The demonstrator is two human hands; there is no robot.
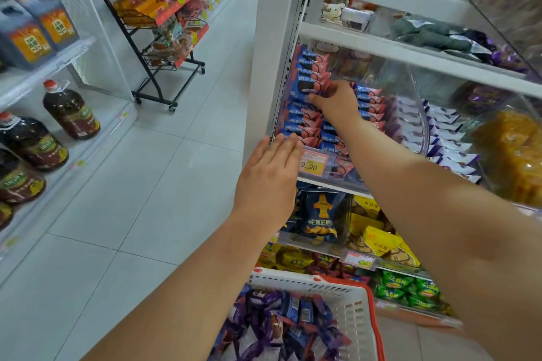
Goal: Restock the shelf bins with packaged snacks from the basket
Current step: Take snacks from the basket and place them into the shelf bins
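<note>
A clear shelf bin (346,174) at the shelf's left end holds stacked blue-and-pink snack packs (305,121). My right hand (337,104) reaches into this bin and grips one blue-and-pink snack pack (315,86) near the top of the left stack. My left hand (268,182) lies flat with straight fingers against the bin's front left corner. Below, a white basket with a red rim (356,311) holds several purple and blue snack packs (281,328).
To the right a clear bin holds white-and-purple packs (448,138), then one with orange snacks (513,155). Lower shelves carry dark-blue bags (319,217), yellow packs (378,240) and green packs (407,290). Oil bottles (72,111) line the left shelf. A wheeled rack (164,38) stands across the tiled aisle.
</note>
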